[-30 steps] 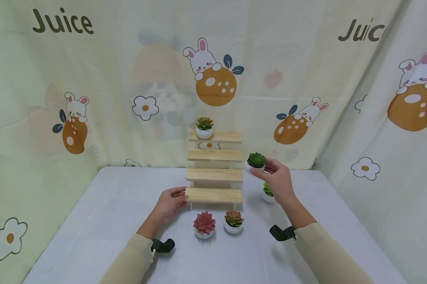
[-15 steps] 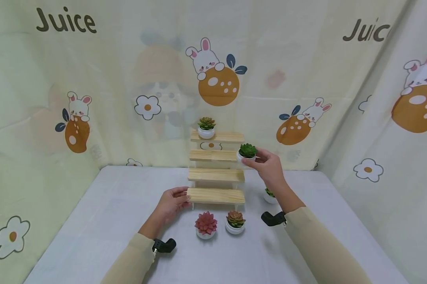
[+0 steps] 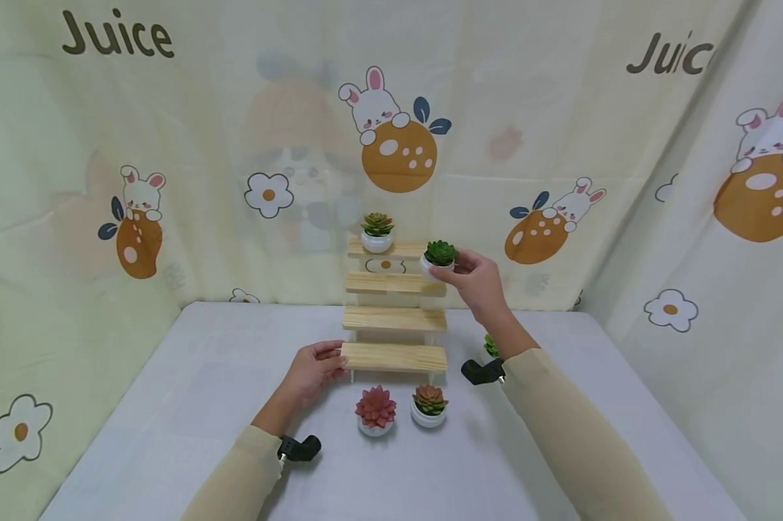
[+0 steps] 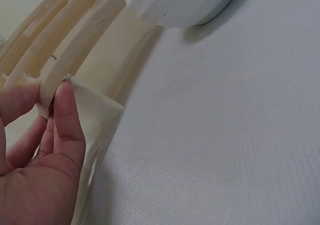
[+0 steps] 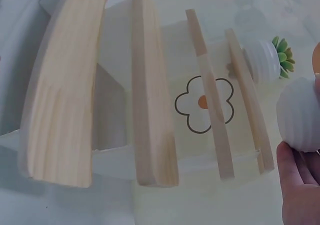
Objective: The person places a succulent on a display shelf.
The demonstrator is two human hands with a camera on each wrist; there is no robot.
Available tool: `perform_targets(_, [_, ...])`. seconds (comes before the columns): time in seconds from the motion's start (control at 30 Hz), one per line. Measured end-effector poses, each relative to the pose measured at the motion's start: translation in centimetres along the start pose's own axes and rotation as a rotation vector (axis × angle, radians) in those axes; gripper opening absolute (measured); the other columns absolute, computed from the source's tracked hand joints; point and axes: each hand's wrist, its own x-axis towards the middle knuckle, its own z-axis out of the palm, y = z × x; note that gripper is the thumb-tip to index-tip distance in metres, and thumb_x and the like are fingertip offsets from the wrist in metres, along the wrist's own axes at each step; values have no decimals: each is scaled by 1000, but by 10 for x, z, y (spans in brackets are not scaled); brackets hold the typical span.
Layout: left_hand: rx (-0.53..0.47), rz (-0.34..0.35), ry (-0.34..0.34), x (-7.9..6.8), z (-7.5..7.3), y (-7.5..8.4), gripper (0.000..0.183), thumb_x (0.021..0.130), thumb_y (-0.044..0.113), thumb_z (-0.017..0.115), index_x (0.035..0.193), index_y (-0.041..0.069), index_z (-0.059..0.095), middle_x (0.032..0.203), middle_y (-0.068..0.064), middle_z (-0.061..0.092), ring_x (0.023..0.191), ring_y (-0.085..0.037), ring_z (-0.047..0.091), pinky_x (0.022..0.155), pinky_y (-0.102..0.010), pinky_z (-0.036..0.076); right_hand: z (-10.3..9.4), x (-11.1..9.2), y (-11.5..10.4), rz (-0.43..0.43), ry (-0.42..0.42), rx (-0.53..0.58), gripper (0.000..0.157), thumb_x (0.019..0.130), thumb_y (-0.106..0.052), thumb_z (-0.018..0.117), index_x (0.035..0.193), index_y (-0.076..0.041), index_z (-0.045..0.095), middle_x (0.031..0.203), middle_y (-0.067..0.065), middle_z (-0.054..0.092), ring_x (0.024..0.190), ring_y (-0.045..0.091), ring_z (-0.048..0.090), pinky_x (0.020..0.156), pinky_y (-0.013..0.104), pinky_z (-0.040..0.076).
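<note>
A wooden tiered stand (image 3: pixel 394 357) with stepped shelves stands at the back of the table. My left hand (image 3: pixel 310 375) pinches the left end of its lowest shelf; in the left wrist view, thumb and fingers grip the board's end (image 4: pixel 75 45). My right hand (image 3: pixel 483 286) holds a dark green potted succulent (image 3: pixel 440 255) by its white pot, in front of the top shelf's right end. In the right wrist view this white pot (image 5: pixel 300 112) appears apart from the shelves. On the top shelf's left part sits a green succulent with reddish tips (image 3: pixel 377 230).
In front of the stand, a red succulent (image 3: pixel 375 409) and an orange-brown succulent (image 3: pixel 429 404) stand in white pots on the white-covered table (image 3: pixel 222 405). A bright green succulent (image 3: pixel 491 346) is partly hidden behind my right forearm. A printed curtain (image 3: pixel 216 145) hangs behind.
My right hand has carried the dark green succulent up and to the left, from beside the stand to the top shelf's right end. The left hand keeps its grip on the lowest shelf.
</note>
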Motion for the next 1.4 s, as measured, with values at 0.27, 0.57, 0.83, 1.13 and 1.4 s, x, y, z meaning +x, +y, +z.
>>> perform_targets(0.27, [-3, 0, -3, 0, -1, 0, 42, 95, -6, 64, 137, -7, 57, 108, -13, 67, 89, -16, 68, 78, -29, 64, 10, 15, -10, -17, 10, -10, 68, 83, -37, 86, 141, -13, 62, 135, 11, 66, 124, 26, 62, 109, 44, 53])
perform_targets(0.57, [-3, 9, -13, -1, -1, 0, 41, 96, -6, 62, 137, -7, 57, 107, -10, 66, 88, -15, 68, 77, -27, 63, 18, 35, -22, -23, 31, -19, 63, 83, -33, 87, 137, -11, 65, 131, 12, 68, 122, 25, 63, 106, 42, 55])
perform_targets(0.83, [0, 3, -11, -2, -1, -1, 41, 97, -5, 63, 137, -7, 57, 110, -12, 67, 89, -16, 69, 77, -28, 64, 25, 48, -25, -13, 63, -30, 60, 84, -32, 86, 135, -9, 65, 132, 13, 68, 119, 24, 63, 101, 38, 56])
perform_targets(1.13, [7, -6, -1, 0, -1, -1, 40, 97, -4, 64, 136, -5, 58, 111, -13, 66, 90, -16, 69, 79, -29, 64, 28, 58, -26, 17, 95, -51, 58, 85, -29, 86, 133, -5, 66, 128, 14, 69, 113, 25, 62, 93, 35, 56])
perform_targets(1.4, [3, -3, -2, 1, -1, 0, 40, 96, -5, 63, 136, -5, 59, 110, -13, 67, 90, -16, 69, 78, -28, 64, 31, 63, -24, 30, 122, -99, 52, 84, -30, 86, 127, -5, 69, 120, 14, 69, 105, 23, 59, 86, 32, 53])
